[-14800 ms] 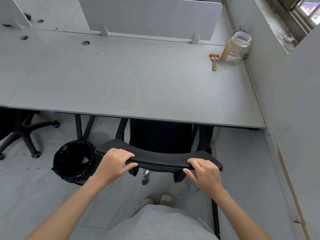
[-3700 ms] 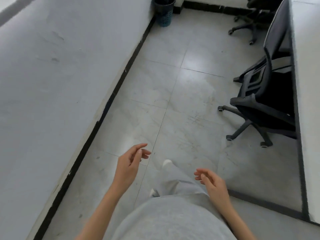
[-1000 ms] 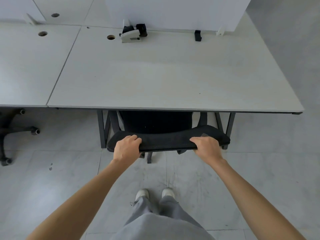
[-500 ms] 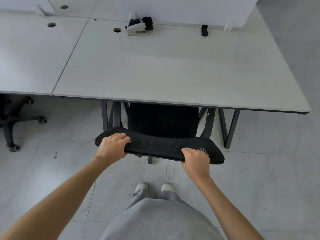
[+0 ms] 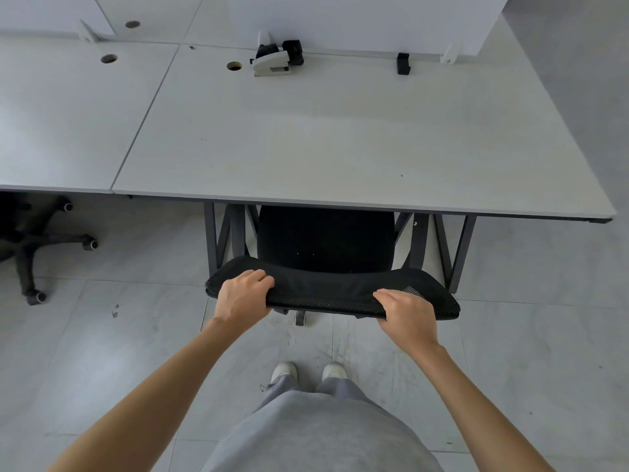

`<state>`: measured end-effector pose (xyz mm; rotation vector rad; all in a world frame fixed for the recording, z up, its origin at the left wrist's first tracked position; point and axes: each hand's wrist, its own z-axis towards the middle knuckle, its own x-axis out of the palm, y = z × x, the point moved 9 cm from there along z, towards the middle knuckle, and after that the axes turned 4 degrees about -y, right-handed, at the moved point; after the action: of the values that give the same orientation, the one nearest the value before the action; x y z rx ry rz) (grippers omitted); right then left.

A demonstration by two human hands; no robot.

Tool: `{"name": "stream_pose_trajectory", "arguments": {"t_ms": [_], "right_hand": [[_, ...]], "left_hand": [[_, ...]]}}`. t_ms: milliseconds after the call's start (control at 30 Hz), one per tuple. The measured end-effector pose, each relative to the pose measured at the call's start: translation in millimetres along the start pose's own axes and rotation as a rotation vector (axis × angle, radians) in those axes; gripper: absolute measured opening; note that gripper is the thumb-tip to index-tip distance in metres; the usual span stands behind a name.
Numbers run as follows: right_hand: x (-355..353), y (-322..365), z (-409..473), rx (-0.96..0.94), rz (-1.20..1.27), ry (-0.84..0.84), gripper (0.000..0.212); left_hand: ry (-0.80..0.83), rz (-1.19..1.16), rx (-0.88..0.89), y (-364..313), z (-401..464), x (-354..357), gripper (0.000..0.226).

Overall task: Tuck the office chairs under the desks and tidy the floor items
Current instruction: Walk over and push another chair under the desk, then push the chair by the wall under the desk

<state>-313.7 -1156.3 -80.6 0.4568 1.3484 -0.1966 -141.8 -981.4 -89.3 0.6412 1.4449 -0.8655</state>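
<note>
I stand at six o'clock with both hands on the top rail of the black mesh chair (image 5: 332,291), whose seat sits under the desk (image 5: 340,137) at twelve o'clock. My left hand (image 5: 243,299) is curled over the rail's left end, fingers (image 5: 258,275) wrapped over the top edge. My right hand (image 5: 406,313) is closed around the rail toward its right end, thumb under, fingers on top. The backrest top stands just clear of the desk's near edge, and the seat (image 5: 325,238) shows dark in the gap beneath it.

No brand, label or writing can be read on the chair, the desk or the small things on it.

The desk's dark frame legs (image 5: 224,233) flank the seat on both sides, close to the backrest ends. One caster (image 5: 299,318) shows below the rail, near my left hand. My shoes (image 5: 308,371) rest on the tile floor (image 5: 102,352) just behind the chair.

At nine o'clock a second chair's base (image 5: 30,243) juts out from under the neighbouring desk (image 5: 68,114), well apart from my chair. At three o'clock the floor past the desk's end lies open. At twelve o'clock, along the divider (image 5: 357,18), sit a white clamp (image 5: 270,63) and a small black clip (image 5: 403,64), beside a cable hole (image 5: 234,66).
</note>
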Motion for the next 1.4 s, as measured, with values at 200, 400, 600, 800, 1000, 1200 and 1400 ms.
{"name": "stream_pose_trajectory", "arguments": {"t_ms": [200, 400, 600, 800, 1000, 1200, 1400], "right_hand": [[-3, -10, 1, -0.004, -0.015, 0.01, 0.039], [2, -5, 0, 0.019, 0.005, 0.123, 0.038], [-16, 68, 5, -0.099, 0.571, 0.261, 0.04], [37, 181, -1, -0.084, 0.956, 0.601, 0.031], [102, 278, -22, -0.068, 0.94, 0.975, 0.032], [145, 365, -22, -0.157, 0.848, 1.058, 0.03], [165, 457, 20, -0.211, 0.827, 1.08, 0.026]], "left_hand": [[0.022, 0.021, -0.025, -9, -3, 5, 0.022], [0.024, -0.064, -0.039, -6, -6, 1, 0.021], [-0.152, -0.48, -0.137, -5, -47, -41, 0.026], [-0.414, -0.957, -0.818, 41, -187, -35, 0.03], [-0.634, -1.072, -1.407, 85, -358, 1, 0.032], [-0.862, -1.089, -1.515, 147, -418, -15, 0.03], [-1.004, -1.109, -1.45, 260, -420, -56, 0.019]]}}
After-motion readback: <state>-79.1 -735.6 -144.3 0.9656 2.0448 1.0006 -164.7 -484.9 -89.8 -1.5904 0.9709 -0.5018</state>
